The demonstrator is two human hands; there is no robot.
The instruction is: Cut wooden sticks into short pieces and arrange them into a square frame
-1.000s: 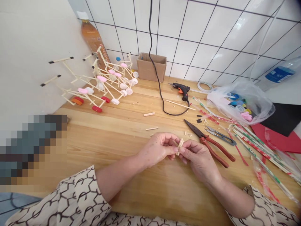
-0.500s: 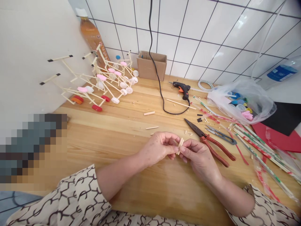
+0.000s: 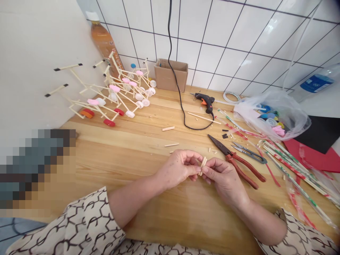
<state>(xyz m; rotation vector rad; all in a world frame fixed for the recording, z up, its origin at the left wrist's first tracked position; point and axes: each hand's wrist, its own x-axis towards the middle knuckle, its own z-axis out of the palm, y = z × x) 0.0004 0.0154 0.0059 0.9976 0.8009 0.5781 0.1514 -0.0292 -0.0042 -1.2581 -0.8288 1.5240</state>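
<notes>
Between the fingertips of both hands are short pale wooden sticks (image 3: 203, 163), side by side and tilted, partly covered by the fingers. My left hand (image 3: 183, 166) pinches them from the left. From the right, my right hand (image 3: 220, 175) closes thumb and forefinger on the same sticks. Just right of the hands lie long-nose pliers (image 3: 236, 161) with red handles, and beyond them thread snips (image 3: 249, 152). Loose stick pieces (image 3: 171, 145) and another short stick (image 3: 168, 128) rest on the table behind the hands.
Stick models with bottle-cap wheels (image 3: 114, 88) stand at the back left, near a drink bottle (image 3: 105, 42). A cardboard box (image 3: 171, 76), a corded glue gun (image 3: 204, 101), tape (image 3: 231, 97), a plastic bag of caps (image 3: 273, 117) and wrapped chopsticks (image 3: 297, 168) lie behind and right.
Almost nothing differs. Both hands keep their pinch on the short sticks, and the view has shifted very slightly.
</notes>
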